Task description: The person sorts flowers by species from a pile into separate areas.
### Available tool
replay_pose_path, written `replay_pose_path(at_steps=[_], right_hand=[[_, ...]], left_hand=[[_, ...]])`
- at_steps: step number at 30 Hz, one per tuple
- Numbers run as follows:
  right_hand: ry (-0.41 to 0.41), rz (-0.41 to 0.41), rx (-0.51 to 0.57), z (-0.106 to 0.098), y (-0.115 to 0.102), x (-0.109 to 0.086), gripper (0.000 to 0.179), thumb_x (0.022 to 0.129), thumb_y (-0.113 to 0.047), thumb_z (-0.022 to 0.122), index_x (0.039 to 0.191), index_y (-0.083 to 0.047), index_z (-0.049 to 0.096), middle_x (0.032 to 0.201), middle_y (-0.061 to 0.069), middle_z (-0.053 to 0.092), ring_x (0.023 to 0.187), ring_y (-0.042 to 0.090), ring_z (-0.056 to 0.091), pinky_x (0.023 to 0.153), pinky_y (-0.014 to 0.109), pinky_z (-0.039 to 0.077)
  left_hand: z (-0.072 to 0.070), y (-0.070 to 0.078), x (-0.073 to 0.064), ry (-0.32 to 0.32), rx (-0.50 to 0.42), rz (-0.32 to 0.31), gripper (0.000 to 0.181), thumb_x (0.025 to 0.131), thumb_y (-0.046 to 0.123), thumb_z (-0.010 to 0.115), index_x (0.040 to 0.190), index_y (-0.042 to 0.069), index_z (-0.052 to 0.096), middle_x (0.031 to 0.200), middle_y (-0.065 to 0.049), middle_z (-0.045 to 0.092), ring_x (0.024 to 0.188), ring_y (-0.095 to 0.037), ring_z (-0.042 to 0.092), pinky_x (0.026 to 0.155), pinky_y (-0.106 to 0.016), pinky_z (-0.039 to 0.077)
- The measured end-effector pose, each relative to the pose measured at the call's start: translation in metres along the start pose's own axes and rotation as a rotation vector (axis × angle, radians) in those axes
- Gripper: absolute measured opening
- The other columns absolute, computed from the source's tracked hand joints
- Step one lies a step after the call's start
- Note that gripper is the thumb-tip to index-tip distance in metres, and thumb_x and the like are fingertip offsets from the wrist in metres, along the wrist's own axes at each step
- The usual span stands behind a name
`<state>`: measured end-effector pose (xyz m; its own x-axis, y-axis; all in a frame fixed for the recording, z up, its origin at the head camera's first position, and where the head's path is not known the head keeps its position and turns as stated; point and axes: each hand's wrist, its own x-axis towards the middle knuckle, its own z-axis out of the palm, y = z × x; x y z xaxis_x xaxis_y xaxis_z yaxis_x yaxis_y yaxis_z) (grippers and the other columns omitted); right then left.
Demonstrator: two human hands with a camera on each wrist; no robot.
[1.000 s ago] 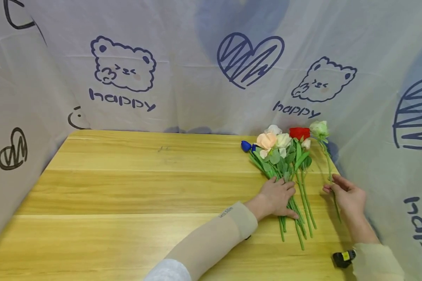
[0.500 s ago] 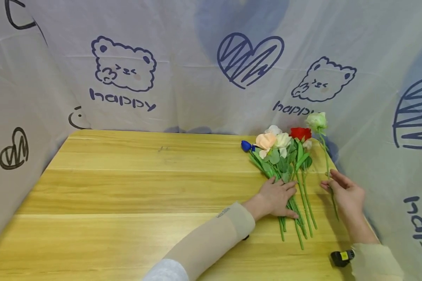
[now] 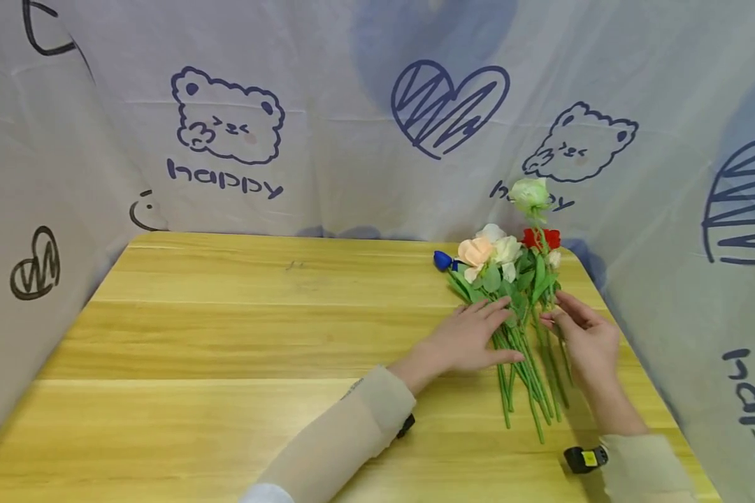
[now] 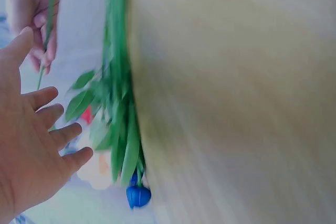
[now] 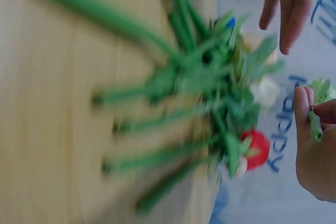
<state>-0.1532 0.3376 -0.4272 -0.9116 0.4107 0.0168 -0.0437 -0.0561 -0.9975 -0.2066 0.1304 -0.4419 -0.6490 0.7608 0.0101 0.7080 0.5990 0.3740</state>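
My right hand [image 3: 588,342] pinches the stem of a pale green flower [image 3: 531,195], whose head stands above the others in the head view. Beneath and beside it a bunch of artificial flowers lies on the table: a red flower [image 3: 533,239], a peach flower [image 3: 475,251], white ones and a blue tulip [image 3: 442,260]. My left hand [image 3: 468,335] hovers over the bunch's green stems [image 3: 528,381], fingers spread. In the left wrist view the left hand [image 4: 39,140] shows its straight fingers apart from the stems. The right wrist view shows the held stem's cut end [image 5: 316,129].
The wooden table [image 3: 239,335] stretches to the left of the bunch. A printed cloth [image 3: 340,140] hangs behind the table and along both sides. A black wrist device [image 3: 585,459] sits by the right sleeve, and another dark one [image 3: 405,425] by the left sleeve.
My right hand has carried the pale green flower left and up, over the bunch. My left hand has lifted off the stems and shifted slightly left.
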Motion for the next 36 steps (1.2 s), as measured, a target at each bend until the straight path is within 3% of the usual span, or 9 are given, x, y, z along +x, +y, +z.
replay_pose_path(at_steps=[5,10,14,17,22,25,27,31,36], right_hand=[[-0.057,-0.019,-0.082,0.03,-0.003,-0.012,0.043,0.101,0.003,0.062,0.144,0.006,0.057,0.12,0.001,0.068,0.086,0.008,0.075,0.084,0.025,0.062],[-0.136,-0.075,-0.098,0.065,0.001,-0.021,0.041,0.101,0.005,0.061,0.142,0.007,0.059,0.122,0.002,0.07,0.087,0.009,0.075,0.083,0.026,0.062],[-0.206,-0.102,-0.077,0.091,0.003,-0.028,0.039,0.101,0.005,0.06,0.14,0.008,0.06,0.117,-0.002,0.073,0.087,0.011,0.076,0.085,0.028,0.062],[-0.255,-0.123,-0.074,0.111,0.004,-0.036,0.037,0.101,0.006,0.061,0.138,0.006,0.063,0.112,0.005,0.076,0.086,0.012,0.076,0.085,0.03,0.062],[-0.326,-0.144,-0.06,0.146,0.01,-0.049,0.037,0.1,0.008,0.062,0.136,0.005,0.065,0.124,0.021,0.07,0.086,0.012,0.075,0.086,0.033,0.063],[-0.358,-0.13,-0.024,0.165,0.014,-0.057,0.036,0.099,0.009,0.062,0.135,0.006,0.066,0.128,0.025,0.068,0.086,0.013,0.075,0.086,0.035,0.063],[-0.364,-0.118,-0.003,0.176,0.018,-0.062,0.033,0.099,0.01,0.062,0.131,0.006,0.068,0.121,0.027,0.07,0.085,0.014,0.076,0.085,0.035,0.064],[-0.364,-0.09,0.043,0.197,0.023,-0.072,0.029,0.098,0.012,0.063,0.125,0.009,0.07,0.104,0.022,0.075,0.083,0.016,0.076,0.083,0.036,0.064],[-0.373,-0.026,0.104,0.219,0.029,-0.083,0.027,0.096,0.012,0.064,0.122,0.011,0.071,0.102,0.018,0.076,0.081,0.017,0.076,0.081,0.035,0.065]], left_hand=[[-0.023,-0.022,-0.022,0.134,-0.185,-0.035,0.082,0.103,0.069,0.044,0.165,0.017,0.031,0.174,0.0,0.016,0.157,-0.026,0.025,0.126,-0.052,0.028],[-0.043,-0.043,-0.047,0.267,-0.417,-0.138,0.072,0.106,0.058,0.049,0.163,0.015,0.035,0.172,0.001,0.024,0.155,-0.025,0.029,0.125,-0.048,0.032],[-0.051,-0.06,-0.063,0.417,-0.639,-0.207,0.059,0.107,0.045,0.056,0.156,0.013,0.048,0.16,-0.005,0.047,0.147,-0.025,0.044,0.12,-0.046,0.04],[-0.054,-0.07,-0.072,0.518,-0.827,-0.23,0.046,0.106,0.033,0.061,0.146,0.01,0.059,0.144,-0.008,0.063,0.132,-0.026,0.058,0.11,-0.043,0.05],[-0.058,-0.082,-0.088,0.596,-1.097,-0.225,0.038,0.105,0.02,0.064,0.138,0.001,0.064,0.133,-0.015,0.069,0.117,-0.028,0.068,0.1,-0.038,0.057],[-0.059,-0.088,-0.097,0.638,-1.198,-0.228,0.036,0.104,0.013,0.066,0.136,-0.004,0.064,0.128,-0.019,0.07,0.11,-0.027,0.071,0.099,-0.037,0.059],[-0.059,-0.093,-0.102,0.673,-1.235,-0.247,0.035,0.103,0.011,0.068,0.133,-0.005,0.065,0.123,-0.02,0.071,0.104,-0.023,0.072,0.097,-0.037,0.06],[-0.06,-0.101,-0.114,0.74,-1.294,-0.299,0.031,0.1,0.006,0.071,0.128,-0.007,0.066,0.112,-0.015,0.073,0.095,-0.015,0.071,0.094,-0.035,0.061],[-0.061,-0.11,-0.129,0.81,-1.375,-0.326,0.026,0.098,-0.001,0.07,0.123,-0.009,0.067,0.104,-0.008,0.072,0.092,-0.014,0.071,0.092,-0.034,0.062]])
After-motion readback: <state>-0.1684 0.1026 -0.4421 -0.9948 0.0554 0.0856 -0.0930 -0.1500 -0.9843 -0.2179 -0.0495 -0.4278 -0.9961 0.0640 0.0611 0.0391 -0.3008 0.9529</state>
